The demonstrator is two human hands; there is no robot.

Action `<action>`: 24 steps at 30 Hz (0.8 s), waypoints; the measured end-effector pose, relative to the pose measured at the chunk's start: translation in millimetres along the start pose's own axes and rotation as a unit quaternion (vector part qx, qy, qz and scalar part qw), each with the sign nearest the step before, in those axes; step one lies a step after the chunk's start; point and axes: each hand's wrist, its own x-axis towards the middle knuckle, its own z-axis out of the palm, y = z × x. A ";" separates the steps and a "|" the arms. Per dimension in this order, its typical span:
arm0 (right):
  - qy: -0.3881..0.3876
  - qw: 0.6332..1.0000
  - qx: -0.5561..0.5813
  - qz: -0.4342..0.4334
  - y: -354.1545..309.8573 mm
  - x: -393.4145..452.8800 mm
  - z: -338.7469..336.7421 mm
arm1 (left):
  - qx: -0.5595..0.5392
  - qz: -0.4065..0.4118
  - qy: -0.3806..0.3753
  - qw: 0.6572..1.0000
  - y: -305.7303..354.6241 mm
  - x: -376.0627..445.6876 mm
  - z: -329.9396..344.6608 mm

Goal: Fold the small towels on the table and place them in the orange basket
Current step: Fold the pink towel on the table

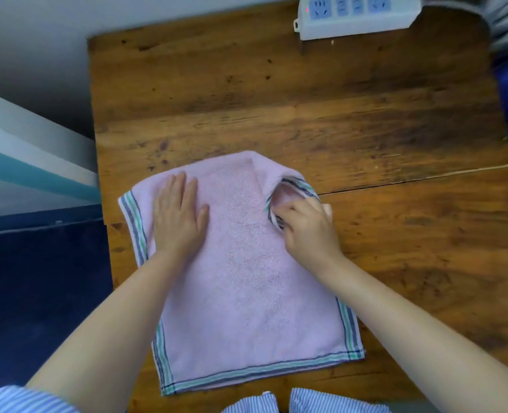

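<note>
Towel: a small pink towel with striped green-and-dark borders lies spread on the wooden bench, near the bench's front edge, its far right corner turned up and curling back over itself.
Feel: terry cloth, so likely soft, light and limp; it will sag and drape wherever it is not supported, and it probably grips the wood enough not to slide much under a flat palm.
Where to hold: the corners and the striped hems look like the best places to pinch, since the hem is firmer than the pile; lifting by two corners should keep the fold line straight.
Left hand: the left hand lies flat, palm down, fingers spread only a little, pressing on the towel's far left part, just inside the left border. It grips nothing; it seems to pin the cloth.
Right hand: the right hand is curled, fingertips closed on the lifted far right corner at its striped hem, holding that corner above the towel's surface.
Basket: the orange basket is not in view.
Other: a white power strip sits at the bench's far edge, well apart from the towel.
</note>
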 end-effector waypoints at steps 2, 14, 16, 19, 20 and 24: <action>0.025 0.999 0.019 0.009 11.9 6.9 -7.1 | -0.005 0.000 0.016 1.000 -1.7 1.1 4.6; 0.018 0.999 -0.039 -0.033 36.0 51.7 -3.1 | 0.006 0.033 0.059 0.998 -10.2 6.2 15.0; 0.015 0.998 -0.042 -0.047 38.4 54.1 -3.3 | 0.012 0.037 0.064 0.997 -10.3 7.0 15.2; 0.030 0.999 0.018 0.007 46.0 52.7 -13.5 | 0.010 0.031 0.065 0.997 -9.7 6.9 14.1; 0.043 0.996 0.061 0.058 47.9 53.2 -19.9 | 0.008 0.026 0.062 0.998 -9.4 6.7 13.4; 0.039 0.942 0.171 0.286 58.6 62.5 -34.8 | 0.020 0.026 0.060 0.998 -9.0 6.6 13.2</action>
